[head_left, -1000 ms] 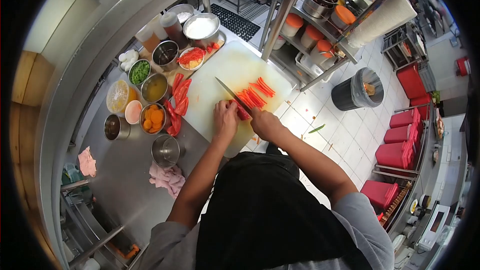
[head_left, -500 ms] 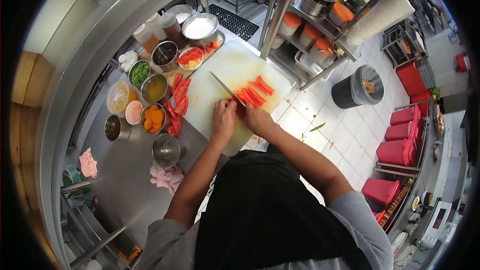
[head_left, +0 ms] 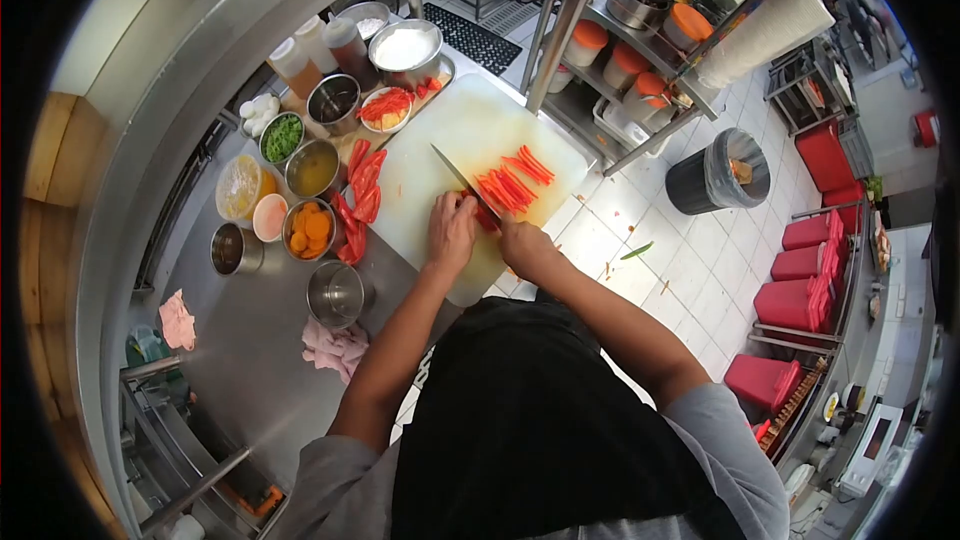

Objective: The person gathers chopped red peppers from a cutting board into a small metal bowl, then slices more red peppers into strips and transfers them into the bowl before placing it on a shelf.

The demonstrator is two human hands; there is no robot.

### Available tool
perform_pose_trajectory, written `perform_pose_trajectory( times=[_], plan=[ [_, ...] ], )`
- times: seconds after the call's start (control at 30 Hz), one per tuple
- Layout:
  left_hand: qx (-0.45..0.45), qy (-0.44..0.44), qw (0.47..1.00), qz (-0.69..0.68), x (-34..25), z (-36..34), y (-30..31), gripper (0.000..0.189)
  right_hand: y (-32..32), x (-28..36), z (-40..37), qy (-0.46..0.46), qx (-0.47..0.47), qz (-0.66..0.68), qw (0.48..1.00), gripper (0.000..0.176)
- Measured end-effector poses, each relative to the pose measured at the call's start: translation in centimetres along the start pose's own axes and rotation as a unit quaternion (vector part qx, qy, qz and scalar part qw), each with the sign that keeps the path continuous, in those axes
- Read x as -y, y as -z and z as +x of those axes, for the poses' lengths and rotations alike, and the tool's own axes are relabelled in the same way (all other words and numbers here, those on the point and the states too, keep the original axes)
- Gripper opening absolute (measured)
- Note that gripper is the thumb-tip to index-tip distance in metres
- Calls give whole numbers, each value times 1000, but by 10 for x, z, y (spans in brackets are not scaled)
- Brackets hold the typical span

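On the white cutting board (head_left: pixel 415 155), my right hand (head_left: pixel 527 248) is closed around the handle of a kitchen knife (head_left: pixel 455 168), its blade pointing up and left. My left hand (head_left: pixel 453 233) presses with bent fingers on a piece of red pepper (head_left: pixel 485 216) beside the blade; the fingers cover part of it. Thin red pepper strips (head_left: pixel 508 188) lie just right of the knife, with a second small group above them. Larger red pepper pieces (head_left: pixel 364 190) rest along the board's left edge.
Left of the board stand metal containers with chopped greens (head_left: pixel 283 137) and orange slices (head_left: pixel 310 230), a bowl of white powder (head_left: pixel 405 47) and squeeze bottles (head_left: pixel 292 60). An empty metal pot (head_left: pixel 337 293) sits near a pink cloth (head_left: pixel 336 345). A lined bin (head_left: pixel 700 180) stands on the floor at right.
The knife and my right hand have shifted slightly right and down. My left hand stays on the pepper. The whole view has moved a little.
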State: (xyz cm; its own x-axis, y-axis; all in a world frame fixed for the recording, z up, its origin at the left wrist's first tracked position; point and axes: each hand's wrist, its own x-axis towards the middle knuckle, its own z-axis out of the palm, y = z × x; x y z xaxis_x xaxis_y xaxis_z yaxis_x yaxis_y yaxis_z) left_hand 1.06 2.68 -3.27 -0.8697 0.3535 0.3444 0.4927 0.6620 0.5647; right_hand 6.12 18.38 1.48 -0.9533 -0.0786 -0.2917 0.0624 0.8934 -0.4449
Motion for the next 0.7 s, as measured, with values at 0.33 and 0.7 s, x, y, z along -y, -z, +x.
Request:
perform_pose_trajectory(
  times=[0.33, 0.7],
  plan=[
    [10, -23, 1000, -7, 5, -3, 1, 10, -9, 6, 1, -18, -38, 24, 999, 26],
    [-25, -51, 998, -23, 12, -4, -1, 11, -10, 3, 14, -3, -38, 15, 999, 27]
  ],
)
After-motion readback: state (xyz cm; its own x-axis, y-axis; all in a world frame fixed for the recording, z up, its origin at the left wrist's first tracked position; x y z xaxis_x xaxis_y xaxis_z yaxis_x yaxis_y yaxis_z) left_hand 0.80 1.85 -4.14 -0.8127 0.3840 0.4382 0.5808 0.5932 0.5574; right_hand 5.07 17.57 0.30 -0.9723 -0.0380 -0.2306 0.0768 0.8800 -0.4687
